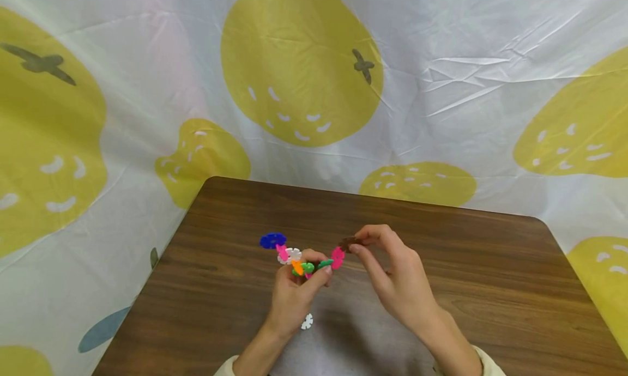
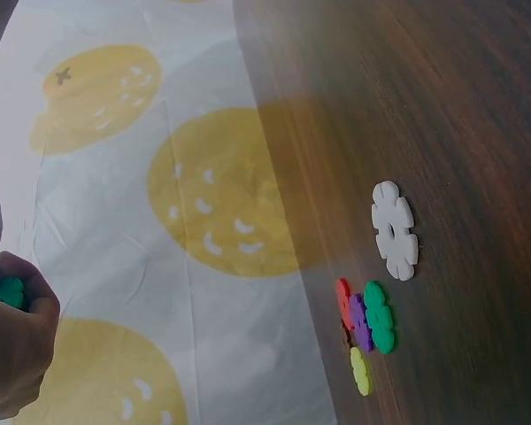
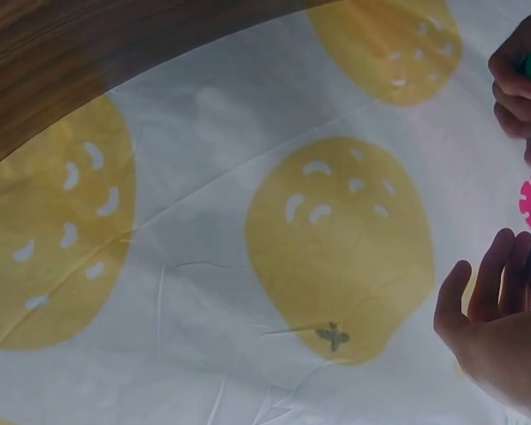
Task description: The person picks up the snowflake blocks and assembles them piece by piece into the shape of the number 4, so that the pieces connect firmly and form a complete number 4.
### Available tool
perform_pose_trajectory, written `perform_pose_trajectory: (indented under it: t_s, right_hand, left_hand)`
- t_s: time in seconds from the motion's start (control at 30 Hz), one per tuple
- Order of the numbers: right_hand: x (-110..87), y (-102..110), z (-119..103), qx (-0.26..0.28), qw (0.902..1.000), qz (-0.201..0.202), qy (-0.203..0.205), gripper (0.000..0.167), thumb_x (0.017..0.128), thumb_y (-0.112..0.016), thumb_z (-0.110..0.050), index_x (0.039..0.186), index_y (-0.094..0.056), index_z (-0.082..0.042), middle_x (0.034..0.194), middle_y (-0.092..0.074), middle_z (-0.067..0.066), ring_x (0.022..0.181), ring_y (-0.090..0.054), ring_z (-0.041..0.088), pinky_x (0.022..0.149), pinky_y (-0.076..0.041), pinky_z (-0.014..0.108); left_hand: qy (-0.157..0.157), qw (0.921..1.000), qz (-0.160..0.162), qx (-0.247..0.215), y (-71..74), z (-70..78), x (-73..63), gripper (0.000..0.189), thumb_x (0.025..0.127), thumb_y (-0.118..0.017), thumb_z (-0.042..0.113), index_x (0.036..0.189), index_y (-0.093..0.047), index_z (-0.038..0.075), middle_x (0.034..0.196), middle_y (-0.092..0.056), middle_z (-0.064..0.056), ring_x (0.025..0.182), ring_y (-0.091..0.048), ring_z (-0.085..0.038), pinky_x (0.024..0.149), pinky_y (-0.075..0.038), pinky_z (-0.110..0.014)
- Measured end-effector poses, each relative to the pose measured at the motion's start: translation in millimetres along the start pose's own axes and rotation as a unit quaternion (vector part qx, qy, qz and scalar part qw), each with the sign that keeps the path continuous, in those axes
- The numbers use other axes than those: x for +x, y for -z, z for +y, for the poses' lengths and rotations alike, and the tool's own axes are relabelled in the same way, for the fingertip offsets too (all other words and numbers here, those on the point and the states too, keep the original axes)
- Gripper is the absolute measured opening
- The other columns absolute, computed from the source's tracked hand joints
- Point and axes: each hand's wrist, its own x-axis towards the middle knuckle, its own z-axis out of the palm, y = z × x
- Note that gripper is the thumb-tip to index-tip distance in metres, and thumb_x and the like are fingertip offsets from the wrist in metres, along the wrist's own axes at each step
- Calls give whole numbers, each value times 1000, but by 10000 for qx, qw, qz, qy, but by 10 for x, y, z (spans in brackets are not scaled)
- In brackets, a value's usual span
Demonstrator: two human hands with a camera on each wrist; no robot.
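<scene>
With our left hand (image 1: 293,294) we are gripping the chain (image 1: 307,267) by its middle, above the table (image 1: 471,261). Our right hand (image 1: 404,283) is pinching a brown disc (image 1: 348,243) between thumb and fingers at the chain's right end, beside a pink disc (image 1: 337,258); whether they are joined, we cannot tell. A blue disc (image 1: 272,241) is forming the chain's left end, and a white disc (image 1: 307,321) is lying on the table, nearer us than the chain.

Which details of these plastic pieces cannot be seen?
Head view: whether the light green piece joins the dark green piece, hidden by the left grip.
Head view: part of the brown piece, covered by the right grip.
Right wrist view: part of the pink piece, cut by the right edge.
</scene>
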Motion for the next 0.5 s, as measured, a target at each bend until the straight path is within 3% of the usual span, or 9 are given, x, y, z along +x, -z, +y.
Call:
perform_pose_trajectory:
  t_s: [0.2, 0.5]
  right_hand:
    - [-3, -37, -6, -212, 9997, 20, 130, 25, 88, -78, 0, 107, -65, -8, 99, -74, -3, 99, -71, 14, 83, -54, 19]
    - [4, -96, 41, -14, 9977, 323, 602, 27, 82, -78, 10, 103, -66, -1, 97, -77, 3, 90, -77, 18, 82, -57, 14]
  left_hand:
    - [-34, 10000, -13, -10, -6, -13, 4, 8, 91, -68, -3, 98, -67, -7, 78, -63, 5, 73, -61, -7, 72, -52, -20]
    - [-287, 9996, 77, 10, -16, -27, 23, 5, 90, -68, -4, 95, -68, -3, 78, -63, 2, 74, -59, -8, 70, -49, -19]
